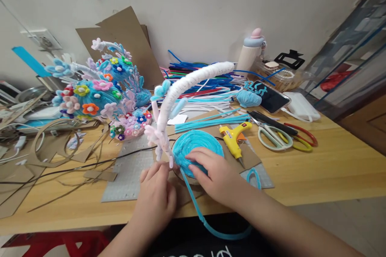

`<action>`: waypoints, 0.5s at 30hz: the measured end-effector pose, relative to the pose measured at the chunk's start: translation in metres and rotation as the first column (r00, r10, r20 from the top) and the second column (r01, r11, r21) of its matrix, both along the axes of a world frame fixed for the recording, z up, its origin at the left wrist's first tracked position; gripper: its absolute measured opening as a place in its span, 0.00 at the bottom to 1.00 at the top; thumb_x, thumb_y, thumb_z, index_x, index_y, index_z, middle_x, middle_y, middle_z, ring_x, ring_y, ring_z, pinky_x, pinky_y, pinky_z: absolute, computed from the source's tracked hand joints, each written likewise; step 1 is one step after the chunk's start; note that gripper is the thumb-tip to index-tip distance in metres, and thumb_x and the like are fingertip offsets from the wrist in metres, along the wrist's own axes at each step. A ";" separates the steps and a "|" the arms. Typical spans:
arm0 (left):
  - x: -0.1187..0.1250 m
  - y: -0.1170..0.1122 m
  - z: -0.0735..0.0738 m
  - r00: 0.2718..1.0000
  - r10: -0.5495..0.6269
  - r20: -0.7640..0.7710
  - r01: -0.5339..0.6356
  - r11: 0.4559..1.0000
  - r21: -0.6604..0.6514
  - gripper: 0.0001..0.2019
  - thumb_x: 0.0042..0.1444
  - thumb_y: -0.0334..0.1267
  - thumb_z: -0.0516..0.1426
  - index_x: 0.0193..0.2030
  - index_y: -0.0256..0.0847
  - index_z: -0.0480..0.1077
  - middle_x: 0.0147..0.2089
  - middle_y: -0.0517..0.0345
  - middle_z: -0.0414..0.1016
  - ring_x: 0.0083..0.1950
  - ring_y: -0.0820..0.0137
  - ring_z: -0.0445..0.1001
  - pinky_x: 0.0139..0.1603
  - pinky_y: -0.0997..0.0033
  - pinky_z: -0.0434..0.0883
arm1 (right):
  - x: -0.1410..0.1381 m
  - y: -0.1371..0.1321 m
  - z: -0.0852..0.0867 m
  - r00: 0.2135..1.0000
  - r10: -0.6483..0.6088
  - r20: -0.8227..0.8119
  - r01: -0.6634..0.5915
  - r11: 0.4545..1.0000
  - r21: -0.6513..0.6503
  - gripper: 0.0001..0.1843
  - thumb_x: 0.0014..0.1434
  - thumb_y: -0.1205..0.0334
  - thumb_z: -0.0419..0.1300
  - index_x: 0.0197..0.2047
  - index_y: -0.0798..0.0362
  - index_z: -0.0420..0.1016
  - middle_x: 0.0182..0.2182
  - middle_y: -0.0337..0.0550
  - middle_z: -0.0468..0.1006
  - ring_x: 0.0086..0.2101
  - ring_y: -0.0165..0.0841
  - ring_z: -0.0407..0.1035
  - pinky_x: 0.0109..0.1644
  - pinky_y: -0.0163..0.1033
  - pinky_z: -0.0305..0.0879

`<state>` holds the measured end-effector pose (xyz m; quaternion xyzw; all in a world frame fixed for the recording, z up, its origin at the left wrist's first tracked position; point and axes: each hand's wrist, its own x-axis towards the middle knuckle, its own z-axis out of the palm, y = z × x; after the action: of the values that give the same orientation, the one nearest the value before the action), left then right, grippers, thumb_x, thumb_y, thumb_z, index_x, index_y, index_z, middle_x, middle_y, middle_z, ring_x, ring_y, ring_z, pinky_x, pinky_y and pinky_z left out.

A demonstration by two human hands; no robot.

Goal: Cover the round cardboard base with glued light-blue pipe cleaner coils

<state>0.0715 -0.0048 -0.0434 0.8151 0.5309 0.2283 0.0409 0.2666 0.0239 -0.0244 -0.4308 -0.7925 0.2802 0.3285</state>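
A coil of light-blue pipe cleaner (pixel 197 144) lies wound in a flat spiral on a round base. My right hand (pixel 218 174) rests on it, thumb and fingers apart and touching the blue surface. A loose blue pipe-cleaner tail (pixel 194 200) loops from the coil's edge down over my lap. At the left rim rises a curved stem wrapped in white pipe cleaner (pixel 177 88), with pale pink and blue pieces (pixel 159 138) low on it. My left hand (pixel 158 190) is closed at the stem's foot; its fingertips hide what they pinch.
A yellow glue gun (pixel 235 140) lies right of the coil, with scissors (pixel 274 134) and pliers beyond. Bundles of pipe cleaners (pixel 202 104) lie behind. Flower-covered blue pieces (pixel 96 96) and cardboard rings (pixel 54 144) stand left. A black cord (pixel 90 164) crosses the table.
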 end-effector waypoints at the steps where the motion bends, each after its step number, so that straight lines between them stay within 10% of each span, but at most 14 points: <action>1: 0.000 0.000 -0.001 1.000 -0.002 0.008 0.002 1.000 -0.009 0.19 0.48 0.22 0.47 0.45 0.42 0.64 0.42 0.54 0.74 0.44 0.62 0.71 0.42 0.62 0.60 | -0.001 -0.007 0.003 1.000 -0.019 0.013 0.019 1.000 0.003 0.12 0.64 0.64 0.55 0.49 0.53 0.74 0.46 0.48 0.77 0.47 0.39 0.70 0.51 0.47 0.67; 5: -0.001 -0.002 -0.001 0.999 -0.001 0.050 0.002 1.000 -0.030 0.19 0.47 0.23 0.47 0.45 0.42 0.64 0.43 0.54 0.74 0.45 0.62 0.71 0.42 0.62 0.61 | -0.007 -0.035 0.009 0.983 -0.020 0.185 0.031 0.998 -0.057 0.22 0.56 0.55 0.63 0.53 0.50 0.70 0.43 0.48 0.78 0.42 0.47 0.71 0.44 0.54 0.68; 15: -0.011 -0.001 -0.003 0.983 0.154 0.098 -0.164 0.981 0.107 0.14 0.52 0.25 0.51 0.41 0.46 0.69 0.42 0.55 0.72 0.46 0.60 0.68 0.42 0.60 0.58 | -0.005 -0.046 -0.012 0.955 0.018 0.297 0.018 0.993 -0.119 0.21 0.63 0.66 0.51 0.59 0.53 0.68 0.46 0.52 0.81 0.43 0.46 0.76 0.44 0.51 0.70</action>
<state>0.0607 -0.0060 -0.0465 0.7599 0.5782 0.2970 -0.0007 0.2612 -0.0217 -0.0365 -0.4871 -0.8146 0.2593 0.1788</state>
